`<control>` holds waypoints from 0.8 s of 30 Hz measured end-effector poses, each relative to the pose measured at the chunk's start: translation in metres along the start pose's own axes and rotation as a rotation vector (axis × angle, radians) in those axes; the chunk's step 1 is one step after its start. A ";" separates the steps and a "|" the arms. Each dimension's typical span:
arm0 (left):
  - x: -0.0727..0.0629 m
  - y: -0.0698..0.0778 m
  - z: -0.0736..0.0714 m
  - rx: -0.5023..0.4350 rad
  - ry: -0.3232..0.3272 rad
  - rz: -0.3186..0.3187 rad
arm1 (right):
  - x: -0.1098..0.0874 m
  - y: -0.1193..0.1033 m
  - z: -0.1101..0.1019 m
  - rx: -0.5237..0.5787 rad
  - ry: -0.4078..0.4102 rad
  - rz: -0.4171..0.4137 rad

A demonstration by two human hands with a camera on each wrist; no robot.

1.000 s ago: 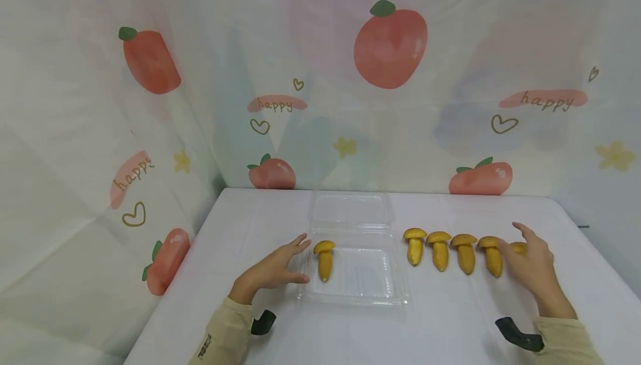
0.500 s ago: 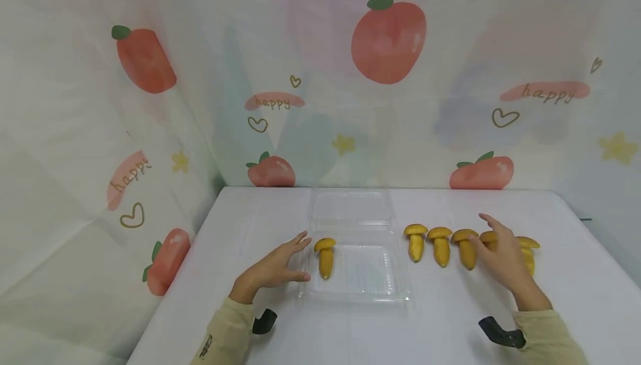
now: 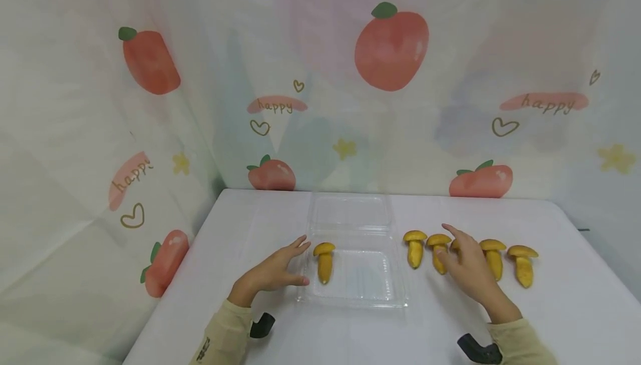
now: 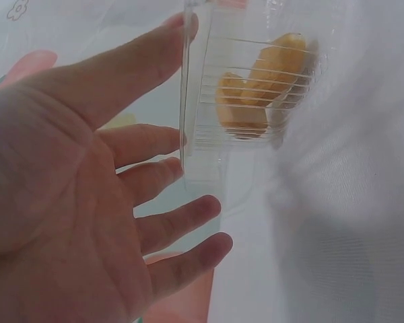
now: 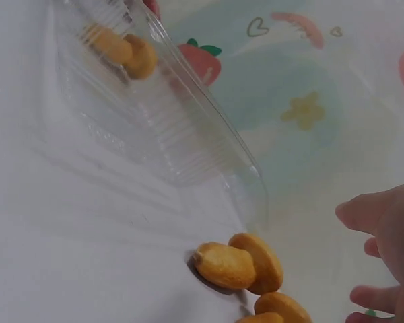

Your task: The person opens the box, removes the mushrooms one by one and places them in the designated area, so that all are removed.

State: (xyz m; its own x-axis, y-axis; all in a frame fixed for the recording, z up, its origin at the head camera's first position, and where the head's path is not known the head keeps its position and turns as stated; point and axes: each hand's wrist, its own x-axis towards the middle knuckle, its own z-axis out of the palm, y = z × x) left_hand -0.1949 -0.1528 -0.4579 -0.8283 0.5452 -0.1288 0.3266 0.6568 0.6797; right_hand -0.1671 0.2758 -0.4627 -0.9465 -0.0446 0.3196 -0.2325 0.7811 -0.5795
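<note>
A clear plastic clamshell box [image 3: 350,301] lies with its lid folded back, and one yellow mushroom [image 3: 325,264] is inside at its left. My left hand [image 3: 272,269] is at the box's left side, fingers spread; in the left wrist view the thumb and fingertips [image 4: 167,140] are right at the rim. Several more yellow mushrooms lie in a row to the right of the box, the leftmost mushroom [image 3: 414,249] nearest it. Over this row is my right hand [image 3: 471,270], fingers extended and holding nothing, partly hiding the middle mushroom [image 3: 454,246]. The right wrist view shows two mushrooms [image 5: 225,265] below the box.
The white table [image 3: 360,337] carries everything. A fruit-print cloth [image 3: 320,75] hangs behind it and along its left side. The box's open lid [image 3: 349,210] reaches toward the table's back edge. Black straps [image 3: 479,349] show at both wrists.
My right hand has moved left along the row, from the rightmost mushroom to over the middle one, uncovering the two on the right. My left hand stays by the box.
</note>
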 end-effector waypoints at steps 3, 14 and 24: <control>-0.001 -0.001 0.000 0.003 0.000 0.002 | -0.001 -0.008 0.005 0.030 -0.027 -0.006; -0.001 -0.004 -0.001 0.030 -0.006 0.046 | -0.004 -0.053 0.011 0.167 -0.068 -0.022; -0.001 0.000 -0.002 0.005 -0.005 0.019 | -0.003 -0.093 0.030 0.346 -0.228 -0.063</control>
State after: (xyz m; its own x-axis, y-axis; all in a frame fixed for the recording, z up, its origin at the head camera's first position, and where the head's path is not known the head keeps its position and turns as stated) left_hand -0.1946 -0.1541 -0.4564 -0.8195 0.5606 -0.1192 0.3450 0.6486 0.6785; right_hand -0.1496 0.1849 -0.4323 -0.9442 -0.2531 0.2106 -0.3162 0.5189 -0.7942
